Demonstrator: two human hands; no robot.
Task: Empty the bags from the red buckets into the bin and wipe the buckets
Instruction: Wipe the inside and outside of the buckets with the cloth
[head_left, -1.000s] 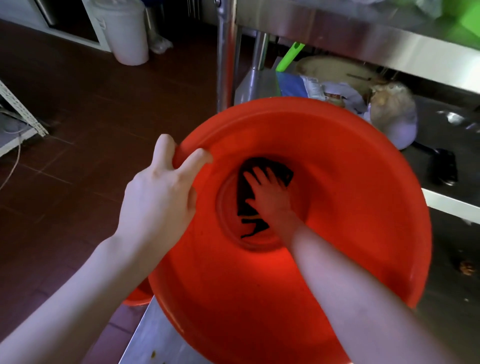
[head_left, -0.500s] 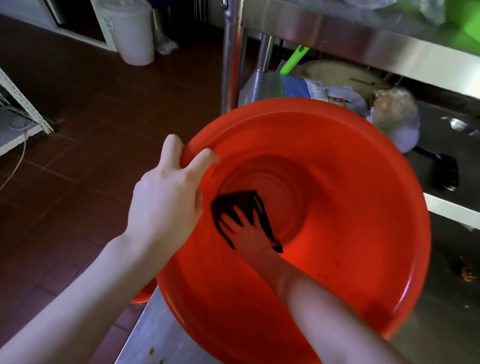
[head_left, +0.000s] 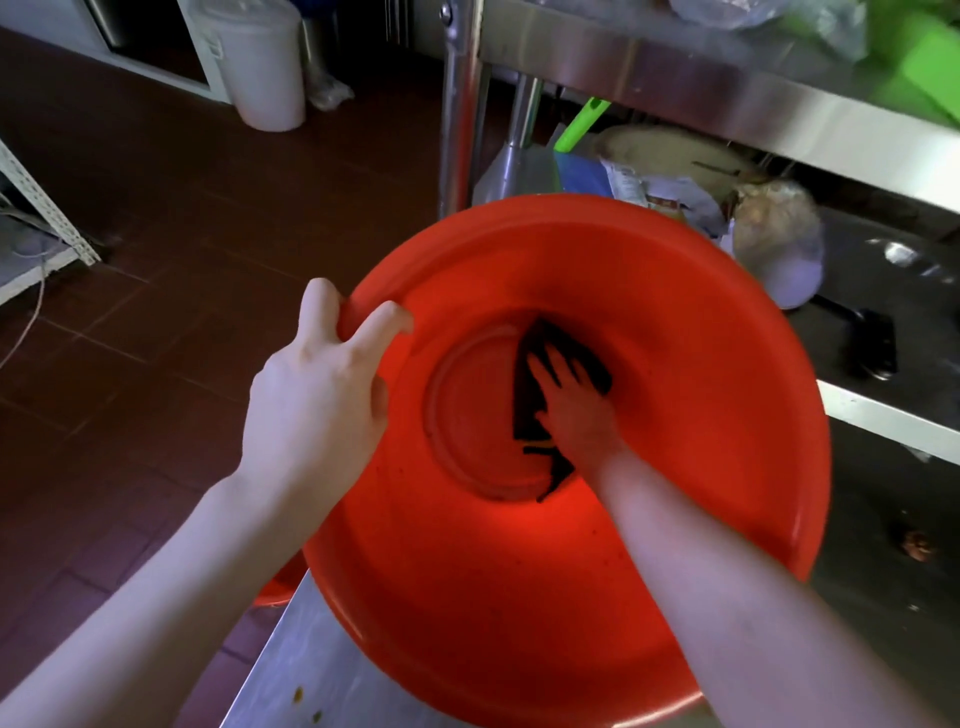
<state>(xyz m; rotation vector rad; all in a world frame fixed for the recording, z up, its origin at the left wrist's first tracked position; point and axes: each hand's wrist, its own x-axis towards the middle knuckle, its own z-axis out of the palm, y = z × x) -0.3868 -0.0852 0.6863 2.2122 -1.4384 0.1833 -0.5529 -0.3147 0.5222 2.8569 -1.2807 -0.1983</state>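
A large red bucket (head_left: 701, 364) stands on a steel table, seen from above, with no bag inside. My left hand (head_left: 317, 400) grips its left rim, thumb outside and fingers curled over the edge. My right hand (head_left: 576, 410) reaches deep inside and presses a dark cloth (head_left: 530, 395) flat against the bottom, at its right side, with the fingers spread and straight. A second red bucket (head_left: 278, 587) peeks out below the left side of the first one, mostly hidden.
The steel table (head_left: 291, 670) edge lies at the bottom with small crumbs. A white bin (head_left: 260, 62) stands on the brown tiled floor far left. Behind the bucket a steel shelf leg (head_left: 460, 104), a green handle (head_left: 579, 124) and bagged items (head_left: 774, 234) crowd the lower shelf.
My right hand has swept the cloth from the bucket's left inner wall down to the right side of the bottom. The left hand keeps its grip on the rim.
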